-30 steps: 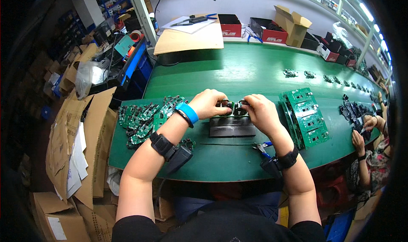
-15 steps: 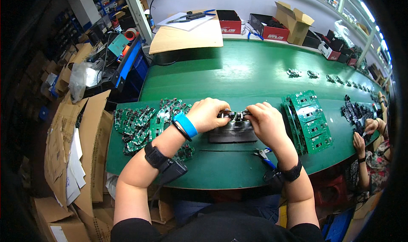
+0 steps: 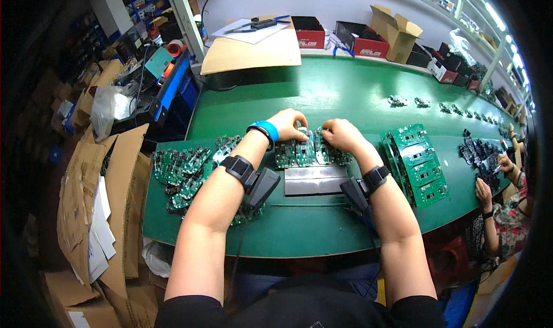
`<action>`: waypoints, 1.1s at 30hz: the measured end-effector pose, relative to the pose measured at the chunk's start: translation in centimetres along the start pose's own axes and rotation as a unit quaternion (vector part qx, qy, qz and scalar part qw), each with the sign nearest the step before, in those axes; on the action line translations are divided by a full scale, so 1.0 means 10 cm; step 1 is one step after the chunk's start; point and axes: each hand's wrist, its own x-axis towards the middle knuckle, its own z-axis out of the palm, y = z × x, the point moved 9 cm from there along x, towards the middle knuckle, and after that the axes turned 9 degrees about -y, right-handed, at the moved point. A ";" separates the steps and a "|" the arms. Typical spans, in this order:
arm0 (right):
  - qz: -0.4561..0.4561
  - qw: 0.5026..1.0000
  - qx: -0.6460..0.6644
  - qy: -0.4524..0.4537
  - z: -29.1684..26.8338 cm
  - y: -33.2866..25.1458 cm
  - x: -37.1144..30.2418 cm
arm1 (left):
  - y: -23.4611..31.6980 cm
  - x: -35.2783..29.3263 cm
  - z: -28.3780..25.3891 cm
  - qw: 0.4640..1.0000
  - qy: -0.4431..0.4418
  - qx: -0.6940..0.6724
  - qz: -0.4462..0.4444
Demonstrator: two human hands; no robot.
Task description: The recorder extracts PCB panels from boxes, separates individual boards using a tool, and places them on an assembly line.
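Note:
A green circuit board panel (image 3: pixel 306 154) with small parts on it is on the bench, at the far side of a dark grey flat block (image 3: pixel 315 181). My left hand (image 3: pixel 286 125) pinches the panel's far part with thumb and fingers. Close by on the right, my right hand (image 3: pixel 343 134) grips the same panel, its fingers bent onto the far side. The fingers partly cover the boards, so the exact grip is hard to see. The block's top shows fully, with neither hand on it.
Loose circuit boards (image 3: pixel 180 169) are heaped at left; stacked board panels (image 3: pixel 419 161) stand at right. A thin rod (image 3: pixel 305 205) lies nearest me. Small boards (image 3: pixel 422 102) line the far right. Cardboard (image 3: pixel 253 54) and boxes (image 3: pixel 362 39) sit behind. A co-worker's hands (image 3: pixel 485 195) work at right.
Both hands have moved away from me, off the block. The panel, seen edge-on above the block before, now shows its green face beyond it. My right forearm now hides the blue-handled cutters.

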 end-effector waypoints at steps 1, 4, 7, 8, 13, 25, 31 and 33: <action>-0.003 1.000 0.022 -0.006 0.02 0.02 0.04 | -0.03 0.02 0.03 0.999 -0.016 -0.034 -0.001; -0.013 0.998 0.053 0.005 -0.08 0.03 -0.01 | -0.12 -0.03 -0.03 0.995 0.007 -0.101 -0.021; -0.035 0.997 0.062 0.043 -0.30 -0.02 -0.08 | -0.30 -0.22 -0.16 0.981 0.050 -0.176 -0.060; -0.050 0.995 0.060 0.062 -0.40 -0.05 -0.09 | -0.34 -0.29 -0.23 0.979 0.078 -0.179 -0.060; -0.042 0.985 -0.080 0.148 -0.90 -0.29 0.15 | -0.54 -0.67 -0.50 0.939 0.175 -0.258 -0.146; 0.079 0.851 -0.516 0.064 -0.49 0.84 0.96 | -1.49 -0.62 -0.72 0.844 0.363 -0.317 -0.234; 0.090 0.854 -0.509 0.050 -0.48 0.88 1.11 | -1.94 -0.34 -0.67 0.814 0.393 -0.325 -0.278; 0.020 0.876 -0.480 0.050 -0.45 0.54 1.14 | -1.93 -0.33 -0.68 0.794 0.423 -0.328 -0.287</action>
